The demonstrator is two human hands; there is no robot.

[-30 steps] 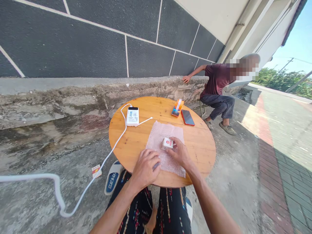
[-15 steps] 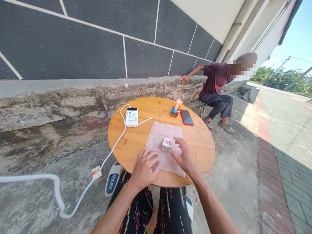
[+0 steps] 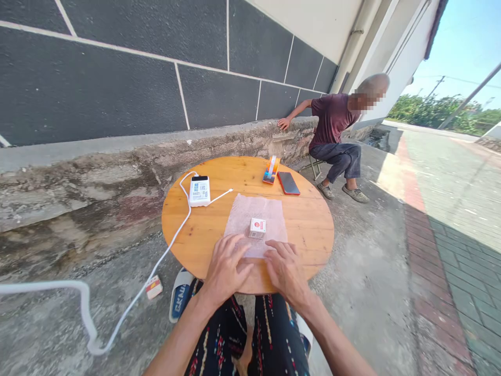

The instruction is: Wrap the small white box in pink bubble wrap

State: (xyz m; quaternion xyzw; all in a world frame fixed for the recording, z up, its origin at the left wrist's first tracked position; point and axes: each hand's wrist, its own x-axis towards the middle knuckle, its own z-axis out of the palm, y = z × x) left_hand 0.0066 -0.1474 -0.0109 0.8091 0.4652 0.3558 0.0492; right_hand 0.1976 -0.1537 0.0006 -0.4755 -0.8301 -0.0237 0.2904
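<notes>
A small white box with a red mark (image 3: 257, 228) rests on a sheet of pinkish bubble wrap (image 3: 237, 211) on the round wooden table (image 3: 317, 224). My left hand (image 3: 227, 263) is at the near left corner of the wrap, its thumb and fingers apart. At the near right corner, my right hand (image 3: 284, 263) has its fingers spread, just below the box. Neither hand touches the box. Part of the wrap's near edge is hidden by the hands; between them it ends short of the table's front edge.
A white power bank (image 3: 199, 191) with a white cable (image 3: 172, 243) lies at the back left. An orange tape dispenser (image 3: 271, 170) and a red-edged phone (image 3: 288, 184) are at the back right. A person (image 3: 332, 125) sits beyond, by the wall.
My right hand has moved from beside the box back to the wrap's near side. The wrap's near edge now lies farther from the table's front edge. The view has shifted slightly.
</notes>
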